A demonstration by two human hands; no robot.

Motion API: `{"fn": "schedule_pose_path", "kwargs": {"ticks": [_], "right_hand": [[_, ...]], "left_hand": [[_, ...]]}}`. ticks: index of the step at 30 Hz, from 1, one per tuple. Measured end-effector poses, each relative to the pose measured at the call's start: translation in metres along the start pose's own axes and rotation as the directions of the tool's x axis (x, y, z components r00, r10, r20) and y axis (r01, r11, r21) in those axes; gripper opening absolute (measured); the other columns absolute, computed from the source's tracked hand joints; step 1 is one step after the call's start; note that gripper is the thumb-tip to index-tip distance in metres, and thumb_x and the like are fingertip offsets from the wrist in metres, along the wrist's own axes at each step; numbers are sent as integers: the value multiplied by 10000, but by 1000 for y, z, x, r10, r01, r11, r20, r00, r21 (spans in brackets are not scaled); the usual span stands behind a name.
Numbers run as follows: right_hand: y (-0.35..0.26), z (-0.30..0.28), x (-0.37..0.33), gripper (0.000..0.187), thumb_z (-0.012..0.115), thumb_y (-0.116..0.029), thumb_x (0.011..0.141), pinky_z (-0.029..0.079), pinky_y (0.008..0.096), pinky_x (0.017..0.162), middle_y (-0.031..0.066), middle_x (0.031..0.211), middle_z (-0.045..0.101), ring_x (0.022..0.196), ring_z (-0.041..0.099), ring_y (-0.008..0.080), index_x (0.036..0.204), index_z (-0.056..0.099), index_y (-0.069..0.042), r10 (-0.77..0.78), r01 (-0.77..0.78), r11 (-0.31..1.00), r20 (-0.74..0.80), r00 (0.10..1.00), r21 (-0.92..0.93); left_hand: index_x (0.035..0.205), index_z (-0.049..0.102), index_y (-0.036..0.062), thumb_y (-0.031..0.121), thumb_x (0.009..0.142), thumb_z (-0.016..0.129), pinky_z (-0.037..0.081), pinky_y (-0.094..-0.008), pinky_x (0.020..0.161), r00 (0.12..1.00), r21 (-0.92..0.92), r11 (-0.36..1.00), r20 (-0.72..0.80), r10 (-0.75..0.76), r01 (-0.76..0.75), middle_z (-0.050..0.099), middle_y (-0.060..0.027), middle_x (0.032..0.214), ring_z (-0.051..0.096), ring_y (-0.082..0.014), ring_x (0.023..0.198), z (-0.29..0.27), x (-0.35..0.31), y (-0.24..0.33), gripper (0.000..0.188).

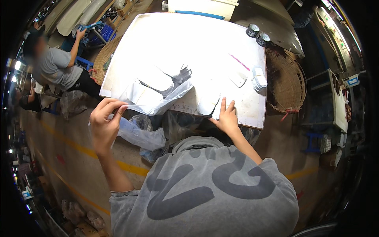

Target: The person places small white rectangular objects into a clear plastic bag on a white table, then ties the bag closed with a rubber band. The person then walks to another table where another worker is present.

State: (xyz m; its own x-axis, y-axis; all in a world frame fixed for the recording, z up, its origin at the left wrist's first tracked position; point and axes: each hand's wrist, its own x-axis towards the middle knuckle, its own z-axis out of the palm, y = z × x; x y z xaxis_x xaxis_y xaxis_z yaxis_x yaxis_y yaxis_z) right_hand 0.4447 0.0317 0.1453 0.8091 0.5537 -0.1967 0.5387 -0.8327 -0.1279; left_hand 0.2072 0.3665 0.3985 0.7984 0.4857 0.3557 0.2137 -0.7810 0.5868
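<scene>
My left hand (106, 124) pinches the edge of a clear plastic bag (175, 96) between thumb and fingers, off the table's near left edge. Inside or on the bag lie stacks of white, round-ended flat pieces that look like insoles (147, 94); glare hides how they sit. My right hand (226, 117) rests with fingers spread on the near edge of the white tabletop (252, 115). Just left of it, close to its thumb, is another stack of insole-like pieces (207, 104). Further right are a smaller white piece (238, 79) and a banded-looking stack (259, 79).
A thin pink stick (239, 62) lies on the table. Two black rolls (257, 34) stand at its far right corner. Woven baskets (290, 85) flank the table. Plastic bags (142, 132) hang below its near edge. Another person (59, 65) sits at the left.
</scene>
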Motion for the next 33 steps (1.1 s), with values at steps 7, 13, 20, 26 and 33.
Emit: {"fn": "schedule_pose_path", "kwargs": {"ticks": [7,13,20,26,33], "right_hand": [[29,-5,5,555,802,-226,808,590,447,904,208,1265,652,1061,712,369,1303,671,-10,333,-74,703,-235,913,707],[20,-94,22,291,757,-152,960,551,294,809,73,1029,782,907,698,126,1176,721,40,333,103,312,-210,919,944],[-60,-264,24,557,825,-38,874,583,318,1012,181,1411,648,1255,676,216,1392,643,57,-167,749,179,-730,663,638],[-175,-233,30,640,809,15,772,577,447,1056,252,1513,560,1350,624,407,1392,673,-76,-568,833,244,-623,537,496],[-200,-199,25,483,822,-55,855,520,473,1101,224,1505,560,1360,570,411,1321,702,-101,-654,871,315,-579,487,377]], "left_hand": [[1002,788,13,21,905,824,549,-293,695,998,-67,997,-51,41,-45,723,-67,959,693,-162,782,14,6,-6,104],[1006,795,10,9,911,816,556,-290,692,997,-77,995,-59,56,-61,717,-71,956,690,-156,783,21,5,-5,98],[1015,823,26,-36,886,821,559,-284,655,994,-148,986,-87,65,-77,719,-65,950,707,-154,810,23,3,-5,143],[1009,823,25,-36,872,828,559,-294,643,994,-162,986,-111,21,-39,731,-62,936,706,-146,784,24,-2,-7,150],[1004,821,43,68,947,783,508,-274,603,995,-95,995,-101,-13,3,746,-42,957,685,-145,739,4,3,-6,73]]}}
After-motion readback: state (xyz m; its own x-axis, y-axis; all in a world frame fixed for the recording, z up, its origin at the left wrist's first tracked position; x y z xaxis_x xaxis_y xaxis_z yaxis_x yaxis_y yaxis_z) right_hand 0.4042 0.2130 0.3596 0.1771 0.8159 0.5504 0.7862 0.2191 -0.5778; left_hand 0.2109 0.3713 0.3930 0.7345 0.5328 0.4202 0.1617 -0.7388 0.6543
